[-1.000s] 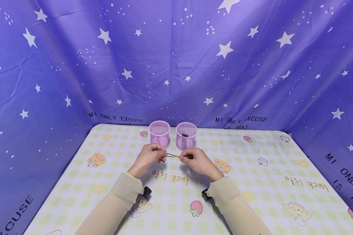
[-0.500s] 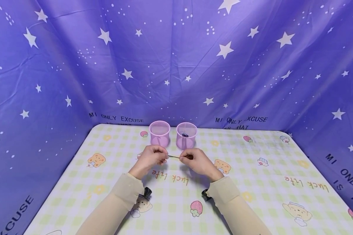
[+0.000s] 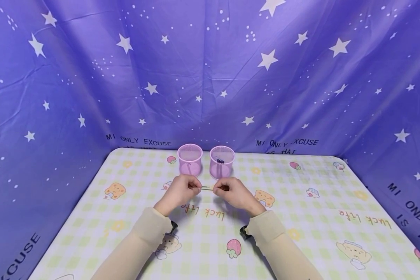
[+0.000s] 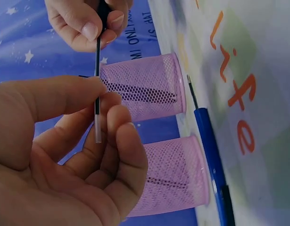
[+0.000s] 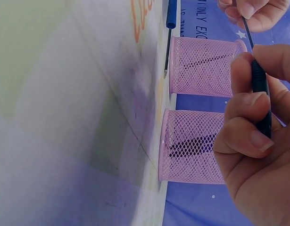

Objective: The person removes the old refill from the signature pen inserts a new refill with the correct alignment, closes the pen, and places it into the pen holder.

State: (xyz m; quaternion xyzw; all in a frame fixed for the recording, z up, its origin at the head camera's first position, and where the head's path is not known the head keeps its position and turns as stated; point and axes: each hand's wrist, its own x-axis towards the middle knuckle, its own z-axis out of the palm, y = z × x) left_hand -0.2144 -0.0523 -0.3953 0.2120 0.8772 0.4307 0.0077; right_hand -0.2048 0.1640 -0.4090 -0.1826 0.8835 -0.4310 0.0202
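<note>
In the head view my left hand (image 3: 182, 191) and right hand (image 3: 235, 193) face each other in the middle of the table, a little above it. The left thumb and forefinger pinch a thin pen refill (image 4: 98, 129), dark with a clear tail end. My right hand's fingers curl round a dark pen barrel with a ribbed grip (image 5: 259, 77). The refill runs from it to the left hand; whether it sits inside the barrel is hidden by the fingers. Below them on the table lies a blue pen barrel (image 4: 208, 136) with a refill tip sticking out.
Just beyond the hands stand two pink mesh cups. The left cup (image 3: 197, 167) holds one thin dark stick; the right cup (image 3: 228, 169) holds several dark pens. A purple star-print curtain (image 3: 203, 77) surrounds the checked tablecloth (image 3: 322, 233) behind and at both sides.
My left hand has shifted slightly right and toward me, and its fingers have turned a little. My right hand has stayed almost still. The cups have not moved.
</note>
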